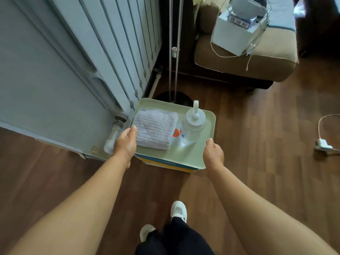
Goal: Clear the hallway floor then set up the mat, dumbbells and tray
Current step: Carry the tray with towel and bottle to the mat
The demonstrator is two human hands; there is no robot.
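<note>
The left hand (127, 142) and right hand (213, 153) each grip an edge of the tray (184, 156). It lies between them (its long axis seems to run hand to hand).

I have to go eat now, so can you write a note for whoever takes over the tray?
Left hand grips the tray at its left edge; right hand grips its right edge.
A folded towel and a clear bottle sit on the tray. It is over a blue and yellow box by the radiator; whether it rests there is unclear.
Done: tray loaded.
Left: let go of the tray once it is placed. Mat and dumbbells are not in view.
</note>
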